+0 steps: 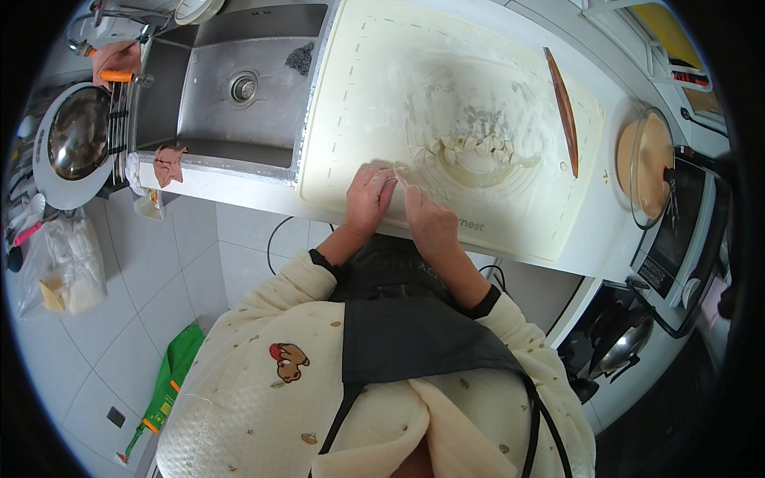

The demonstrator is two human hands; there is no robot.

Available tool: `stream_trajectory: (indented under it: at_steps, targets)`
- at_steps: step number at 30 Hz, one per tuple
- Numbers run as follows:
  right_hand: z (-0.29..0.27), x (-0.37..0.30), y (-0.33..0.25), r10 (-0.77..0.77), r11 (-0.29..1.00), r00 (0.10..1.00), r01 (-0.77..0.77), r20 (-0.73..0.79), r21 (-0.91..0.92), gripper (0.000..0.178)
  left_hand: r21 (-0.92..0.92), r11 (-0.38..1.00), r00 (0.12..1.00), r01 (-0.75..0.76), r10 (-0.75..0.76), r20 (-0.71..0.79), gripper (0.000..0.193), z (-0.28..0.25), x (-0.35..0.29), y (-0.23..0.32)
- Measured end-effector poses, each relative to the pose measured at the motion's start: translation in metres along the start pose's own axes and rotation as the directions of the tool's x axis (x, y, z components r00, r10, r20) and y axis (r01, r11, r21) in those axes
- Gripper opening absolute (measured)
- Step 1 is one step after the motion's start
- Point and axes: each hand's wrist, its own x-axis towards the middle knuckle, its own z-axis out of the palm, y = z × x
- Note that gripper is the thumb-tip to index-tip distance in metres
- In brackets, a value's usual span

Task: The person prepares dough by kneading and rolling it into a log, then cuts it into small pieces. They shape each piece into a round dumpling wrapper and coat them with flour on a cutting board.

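Observation:
My left hand [369, 197] and my right hand [431, 221] are close together over the near left edge of a pale yellow kneading mat [374, 88]. Fingers of both are curled and closed. A thin, pale sliver [400, 177] shows between the fingertips; it is too small to make out. Beyond my right hand, a row of small, cut dough pieces [486, 149] lies in a curve on the floured middle of the mat. Toward the mat's right side rests a dark brown rolling pin [562, 111] with tapered ends.
A steel sink [211, 119] with a dark scouring pad [300, 59] adjoins the mat on the left. A pink cloth [169, 165] hangs over its near rim. On the right stand a round wooden board [657, 151] with a glass lid [642, 191] and a microwave [681, 231].

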Motion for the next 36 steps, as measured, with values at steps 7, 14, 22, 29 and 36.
stream_trajectory:
  at_steps: [7,14,22,29,36]
  targets:
    - [0.026,0.004,0.005,0.039,0.997,0.998,-0.042,-0.048,-0.07,0.043,0.005,0.999,0.999,-0.037,0.038,-0.007,0.016,-0.003,0.004,0.004]
    - [0.028,0.012,0.014,0.194,0.979,0.979,-0.197,0.057,0.056,0.014,0.098,0.995,1.0,-0.017,0.02,-0.024,0.022,-0.013,0.0,0.003]
    - [0.011,0.005,-0.001,0.02,0.989,0.999,-0.013,-0.044,0.15,0.007,0.064,0.996,0.993,0.055,-0.048,-0.105,0.015,-0.011,-0.004,-0.009]
    - [0.012,0.007,-0.007,-0.065,0.997,0.997,0.066,-0.037,0.036,0.007,0.021,0.998,0.995,0.064,-0.062,-0.083,0.01,-0.012,-0.003,-0.006]
    - [0.018,0.016,-0.006,-0.036,0.999,0.999,0.036,0.012,0.009,0.007,0.04,0.999,0.996,0.026,-0.022,-0.091,0.01,-0.012,-0.002,-0.005]
